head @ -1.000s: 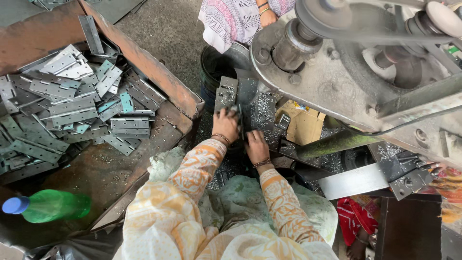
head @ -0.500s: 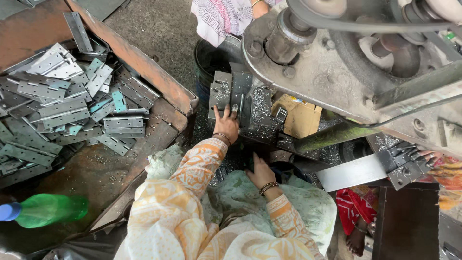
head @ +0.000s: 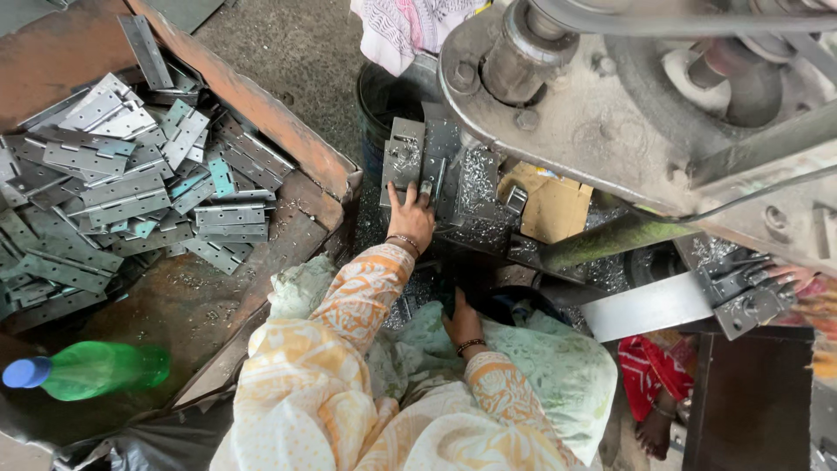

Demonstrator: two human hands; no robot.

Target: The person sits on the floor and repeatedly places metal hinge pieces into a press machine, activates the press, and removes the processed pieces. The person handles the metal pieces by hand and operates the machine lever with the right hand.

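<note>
At the lower left of the frame a green bottle [head: 94, 371] lies on its side. Its far end is blurry. Above it, in the upper left, a big pile of grey hinges [head: 122, 187] fills a rusty tray [head: 270, 113]. They lie loose, close by, easy to reach.

In the middle, the left hand [head: 410, 218] reaches up and rests flat on a metal plate [head: 405, 157] at the front of the machine. The fingers lie close together on its lower edge. I cannot tell if they grip it or only press it. Shiny metal chips [head: 475, 187] lie all around the plate.

Lower down, the right hand [head: 460, 324] is near the lap, on pale green cloth [head: 540, 366]. Its fingers point into a dark gap, so I cannot tell if it holds anything.

On the right, the big grey machine [head: 628, 105] is cut off by the top edge. At the lower right, a foot beside red cloth [head: 649, 375] belongs to another person, mostly hidden.
</note>
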